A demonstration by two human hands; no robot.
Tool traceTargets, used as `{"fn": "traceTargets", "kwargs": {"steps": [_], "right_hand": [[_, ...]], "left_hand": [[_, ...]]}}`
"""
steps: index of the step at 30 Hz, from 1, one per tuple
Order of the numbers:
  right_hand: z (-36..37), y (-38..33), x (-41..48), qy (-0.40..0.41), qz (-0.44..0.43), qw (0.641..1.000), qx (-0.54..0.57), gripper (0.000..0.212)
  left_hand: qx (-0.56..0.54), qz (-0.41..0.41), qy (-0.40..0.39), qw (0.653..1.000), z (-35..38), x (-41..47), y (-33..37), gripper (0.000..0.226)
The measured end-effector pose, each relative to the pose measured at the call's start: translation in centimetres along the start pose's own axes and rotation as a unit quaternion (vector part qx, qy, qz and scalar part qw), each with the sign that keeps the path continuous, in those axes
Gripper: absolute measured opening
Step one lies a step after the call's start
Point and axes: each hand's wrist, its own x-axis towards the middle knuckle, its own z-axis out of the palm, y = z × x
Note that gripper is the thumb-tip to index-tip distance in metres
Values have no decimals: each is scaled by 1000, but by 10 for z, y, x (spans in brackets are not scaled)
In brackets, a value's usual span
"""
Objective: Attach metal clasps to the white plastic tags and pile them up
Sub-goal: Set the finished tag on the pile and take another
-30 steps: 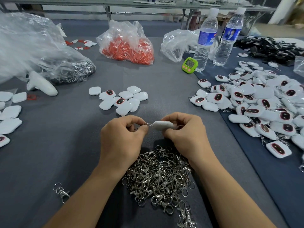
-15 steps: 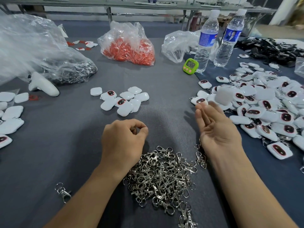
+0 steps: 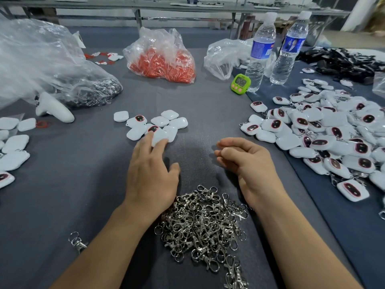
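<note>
The left hand (image 3: 150, 172) is stretched forward with fingers straight, its fingertips laid on a white tag (image 3: 160, 136) at the near edge of a small cluster of tags (image 3: 166, 122) on the grey table (image 3: 83, 184); nothing is held by the right hand (image 3: 248, 161), its fingers loosely curled; a heap of metal clasps (image 3: 204, 224) is seen between the wrists; a pile of clasped tags (image 3: 323, 130) is spread at the right.

— What lies under the left hand (image 3: 150, 174)?
— A grey cloth-covered table (image 3: 208, 113). Off to its right, a darker blue cloth (image 3: 343, 226) begins.
— And far beyond it?
— A long table (image 3: 145, 5) on grey metal legs (image 3: 138, 19), a pale wall (image 3: 93, 11) behind, and a white column (image 3: 354, 15) far right.
</note>
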Motion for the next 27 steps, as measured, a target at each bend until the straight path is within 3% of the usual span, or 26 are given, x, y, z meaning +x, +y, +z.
{"fn": "traceTargets", "kwargs": {"steps": [2,5,9,16,19,23,27], "right_hand": [[3,3,-3,-14,-10,998,-62,25],[6,7,-6,-32,-20,991,-130,23],[8,10,-7,-35,-28,982,-185,25],[8,10,-6,-45,-40,972,-227,30],[9,11,-5,-44,-49,968,-244,25],[20,14,-12,-97,-49,967,-231,20],[28,17,-19,-145,-51,968,-199,14]], "left_hand": [[11,3,-47,999,-1,5,-6,74],[37,22,-101,994,-2,10,-14,77],[25,38,-27,999,-4,6,-10,64],[-52,31,36,997,-5,7,-12,19],[-167,-3,63,984,-9,8,-8,17],[-402,-59,20,914,-9,4,8,19],[-395,-48,-40,916,-6,-3,16,23]]}}
